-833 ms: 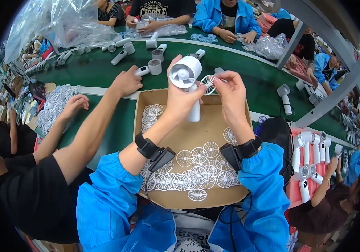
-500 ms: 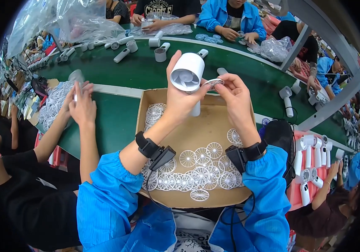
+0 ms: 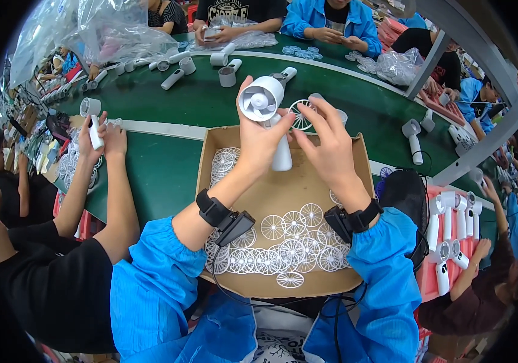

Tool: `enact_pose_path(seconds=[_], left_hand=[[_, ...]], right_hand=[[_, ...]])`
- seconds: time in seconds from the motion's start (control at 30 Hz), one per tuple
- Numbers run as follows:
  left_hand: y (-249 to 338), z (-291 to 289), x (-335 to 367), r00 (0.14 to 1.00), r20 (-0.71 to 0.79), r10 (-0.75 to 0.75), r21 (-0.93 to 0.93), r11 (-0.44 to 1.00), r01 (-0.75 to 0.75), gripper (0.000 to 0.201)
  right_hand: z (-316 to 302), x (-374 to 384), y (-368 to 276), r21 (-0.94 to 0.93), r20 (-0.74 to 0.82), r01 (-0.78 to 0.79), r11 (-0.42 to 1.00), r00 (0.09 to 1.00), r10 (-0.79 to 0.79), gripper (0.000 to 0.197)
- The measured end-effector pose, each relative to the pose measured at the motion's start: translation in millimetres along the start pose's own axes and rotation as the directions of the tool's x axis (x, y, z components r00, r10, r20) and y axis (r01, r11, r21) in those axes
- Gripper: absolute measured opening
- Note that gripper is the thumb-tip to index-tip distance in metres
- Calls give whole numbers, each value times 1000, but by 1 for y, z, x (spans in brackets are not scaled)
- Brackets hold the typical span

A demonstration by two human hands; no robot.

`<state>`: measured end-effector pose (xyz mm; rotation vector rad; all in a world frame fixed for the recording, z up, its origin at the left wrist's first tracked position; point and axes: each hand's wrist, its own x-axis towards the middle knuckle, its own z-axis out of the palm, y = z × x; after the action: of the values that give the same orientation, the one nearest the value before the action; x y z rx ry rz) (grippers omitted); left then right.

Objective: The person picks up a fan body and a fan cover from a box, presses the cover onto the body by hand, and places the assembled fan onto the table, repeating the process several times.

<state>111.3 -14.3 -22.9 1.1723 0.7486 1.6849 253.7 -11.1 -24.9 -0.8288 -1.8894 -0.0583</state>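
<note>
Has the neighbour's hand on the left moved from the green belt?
Yes. The neighbour's hand has pulled back from mid green belt to its near edge, now holding a small white fan.

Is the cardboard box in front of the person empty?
No, the cardboard box holds many round white fan grilles scattered over its bottom.

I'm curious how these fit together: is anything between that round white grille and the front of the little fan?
Nothing visible. The right hand holds the grille just beside the fan in the left hand, with open air between them.

Bright, even light; sharp centre; edges bend.
</note>
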Motion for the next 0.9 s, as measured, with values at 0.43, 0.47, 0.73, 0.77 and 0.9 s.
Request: enact_pose_path(seconds=[0.43,0.47,0.73,0.77,0.9], left_hand=[[-30,-6,-4,974,216,-75,429,903,-26,79],[-29,-5,-5,973,224,-57,464,884,-55,79],[-29,-7,-6,971,235,-40,529,844,-93,77],[-30,-7,-6,970,238,-41,528,844,-94,77],[-31,-9,-7,971,235,-42,550,830,-98,76]], right_hand=[[1,-1,2,-68,-27,36,997,999,-38,39],[0,-1,3,-79,-25,48,996,998,-50,40],[-1,-2,3,-93,-6,74,993,997,-75,40],[-1,-2,3,-99,-5,80,992,997,-80,40],[0,-1,3,-85,6,83,993,997,-83,39]])
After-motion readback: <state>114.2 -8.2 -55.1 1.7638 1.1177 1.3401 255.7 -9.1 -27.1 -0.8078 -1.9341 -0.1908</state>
